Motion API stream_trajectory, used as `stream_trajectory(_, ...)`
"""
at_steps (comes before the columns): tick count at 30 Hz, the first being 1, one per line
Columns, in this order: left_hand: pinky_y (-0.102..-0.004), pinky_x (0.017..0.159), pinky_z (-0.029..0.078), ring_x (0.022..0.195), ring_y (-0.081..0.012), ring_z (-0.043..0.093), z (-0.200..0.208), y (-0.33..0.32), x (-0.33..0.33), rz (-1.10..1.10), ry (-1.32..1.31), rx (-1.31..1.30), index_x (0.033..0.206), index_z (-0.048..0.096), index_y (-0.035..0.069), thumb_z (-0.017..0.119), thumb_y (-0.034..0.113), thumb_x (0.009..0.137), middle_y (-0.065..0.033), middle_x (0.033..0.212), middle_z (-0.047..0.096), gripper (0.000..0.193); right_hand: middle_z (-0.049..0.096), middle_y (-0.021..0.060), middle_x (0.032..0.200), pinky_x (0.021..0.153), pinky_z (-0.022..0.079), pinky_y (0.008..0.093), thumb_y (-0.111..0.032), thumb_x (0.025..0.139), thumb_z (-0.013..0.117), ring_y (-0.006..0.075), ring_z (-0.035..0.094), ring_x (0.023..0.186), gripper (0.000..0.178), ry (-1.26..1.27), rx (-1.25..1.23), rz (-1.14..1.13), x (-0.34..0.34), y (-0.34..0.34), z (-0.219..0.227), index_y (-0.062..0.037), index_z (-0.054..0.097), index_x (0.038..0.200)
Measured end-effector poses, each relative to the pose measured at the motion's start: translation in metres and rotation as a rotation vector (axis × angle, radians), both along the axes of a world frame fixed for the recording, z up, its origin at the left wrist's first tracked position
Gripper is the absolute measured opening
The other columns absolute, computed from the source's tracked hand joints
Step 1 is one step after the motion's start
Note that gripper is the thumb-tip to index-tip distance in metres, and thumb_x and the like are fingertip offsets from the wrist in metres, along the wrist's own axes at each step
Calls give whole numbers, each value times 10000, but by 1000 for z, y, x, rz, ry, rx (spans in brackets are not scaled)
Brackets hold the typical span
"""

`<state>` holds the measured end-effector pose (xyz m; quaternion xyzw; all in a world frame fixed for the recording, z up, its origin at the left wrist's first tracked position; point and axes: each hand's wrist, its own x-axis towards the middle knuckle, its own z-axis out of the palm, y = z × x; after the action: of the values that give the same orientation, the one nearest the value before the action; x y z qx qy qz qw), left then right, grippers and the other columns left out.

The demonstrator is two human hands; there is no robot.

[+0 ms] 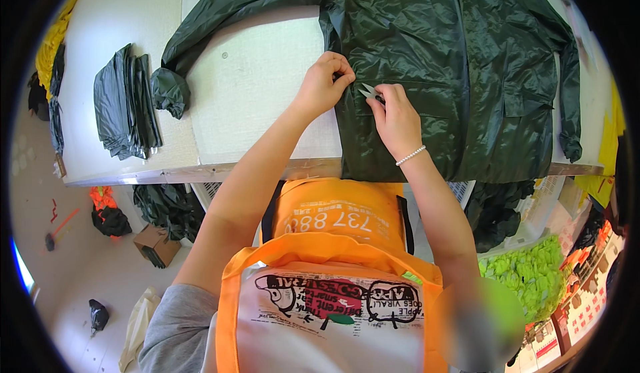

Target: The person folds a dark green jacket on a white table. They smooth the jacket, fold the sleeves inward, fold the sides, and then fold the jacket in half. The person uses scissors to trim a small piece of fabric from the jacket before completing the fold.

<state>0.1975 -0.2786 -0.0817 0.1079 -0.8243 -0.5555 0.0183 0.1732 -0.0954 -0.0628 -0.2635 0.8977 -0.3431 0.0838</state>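
Observation:
A dark green, shiny jacket lies spread on the white table, its hem hanging at the front edge. My left hand is closed at the jacket's left side edge, thumb and fingertips pinching the fabric there. Just right of it, my right hand grips small thread snips. Their pointed blades face left toward the pinched spot and look slightly parted. Whether a loose thread lies between the blades is too small to tell. The left sleeve curves away across the table and ends in a bunched cuff.
A stack of folded dark green garments rests on the table's left. Yellow cloth hangs at both far sides. Below the table are dark garments, a cardboard box on the floor and a pile of lime-green items at right.

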Motion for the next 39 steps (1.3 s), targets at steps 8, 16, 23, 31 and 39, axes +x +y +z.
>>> stream_trajectory(8,-291,671,454,771,-199,568,1,-1,0,5,-51,20,799,640,-1,656,65,776,-82,962,581,71,532,72,817,595,481,362,-202,830,631,255,591,720,171,119,88,66,-4,-13,5,-73,528,874)
stream_trajectory(16,-289,672,456,760,-201,565,1,-1,0,20,-31,30,801,634,-12,650,64,788,-85,966,580,79,539,69,829,603,484,361,-215,831,629,251,595,725,171,136,143,96,-10,-14,9,-77,540,881)
stream_trajectory(23,-269,666,448,748,-174,551,-3,-1,2,48,-9,61,812,627,-24,639,64,807,-77,964,579,89,546,66,855,617,488,364,-227,840,622,255,599,747,182,40,107,44,-12,-8,13,-76,555,918)
stream_trajectory(31,-243,678,435,772,-139,540,0,2,2,83,-20,49,816,622,-23,630,67,821,-65,966,586,90,553,81,829,586,486,380,-257,871,582,277,608,706,194,41,249,107,-19,-25,27,-69,550,838)
stream_trajectory(39,-248,685,438,789,-148,550,-4,5,2,113,14,70,830,621,-19,630,70,823,-70,957,589,89,588,105,853,608,491,395,-266,866,584,306,612,727,219,24,350,165,-32,-29,35,-52,572,823)
